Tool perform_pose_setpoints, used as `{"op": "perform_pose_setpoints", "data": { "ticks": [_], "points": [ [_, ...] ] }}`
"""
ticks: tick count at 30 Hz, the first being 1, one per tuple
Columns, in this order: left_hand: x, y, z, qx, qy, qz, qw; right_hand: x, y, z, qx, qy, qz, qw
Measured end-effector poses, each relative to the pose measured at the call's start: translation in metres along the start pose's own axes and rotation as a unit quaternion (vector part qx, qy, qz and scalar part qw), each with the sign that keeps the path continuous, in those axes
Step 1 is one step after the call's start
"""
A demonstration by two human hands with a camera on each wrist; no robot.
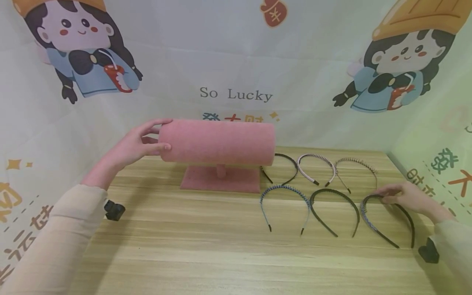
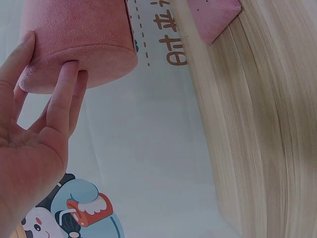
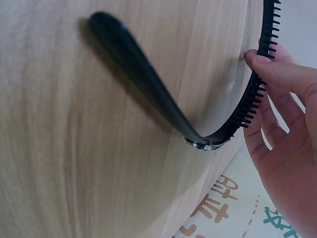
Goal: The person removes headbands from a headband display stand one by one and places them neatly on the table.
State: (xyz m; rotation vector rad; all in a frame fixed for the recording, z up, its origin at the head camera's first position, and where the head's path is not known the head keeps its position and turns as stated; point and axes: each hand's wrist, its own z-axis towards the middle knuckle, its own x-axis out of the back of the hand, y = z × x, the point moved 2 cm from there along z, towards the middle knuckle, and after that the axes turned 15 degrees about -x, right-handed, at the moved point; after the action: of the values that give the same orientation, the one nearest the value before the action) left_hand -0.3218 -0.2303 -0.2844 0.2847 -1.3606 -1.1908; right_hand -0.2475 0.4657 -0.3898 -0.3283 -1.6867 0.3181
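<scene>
A pink, velvety cylinder headband stand on a flat pink base stands left of the headbands. My left hand grips its left end, thumb on the front and a finger over the top. In the left wrist view, other fingertips touch the end face of the stand. At the far right my right hand pinches the top of a dark headband with a glittery side. The right wrist view shows thumb and fingers on this black toothed headband, its free end close above the tabletop.
A blue headband and a black headband lie in the front row. Behind are another black headband, a pale pink headband and a thin brownish headband. A printed cloth hangs around the wooden table.
</scene>
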Motion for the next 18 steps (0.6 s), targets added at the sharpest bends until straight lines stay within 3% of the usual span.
{"op": "perform_pose_setpoints", "data": {
  "ticks": [5, 13, 18],
  "points": [
    [0.0, 0.001, 0.0, -0.003, 0.0, -0.002, 1.0, 0.0, 0.003, 0.001, -0.011, -0.005, 0.024, 0.9996],
    [-0.001, 0.002, 0.0, -0.001, 0.001, -0.005, 1.0, -0.005, 0.01, 0.004, 0.005, 0.008, 0.048, 0.9988],
    [-0.001, 0.003, -0.001, 0.003, 0.001, -0.003, 1.0, -0.007, 0.012, 0.005, 0.009, -0.005, 0.074, 0.9972]
  ]
}}
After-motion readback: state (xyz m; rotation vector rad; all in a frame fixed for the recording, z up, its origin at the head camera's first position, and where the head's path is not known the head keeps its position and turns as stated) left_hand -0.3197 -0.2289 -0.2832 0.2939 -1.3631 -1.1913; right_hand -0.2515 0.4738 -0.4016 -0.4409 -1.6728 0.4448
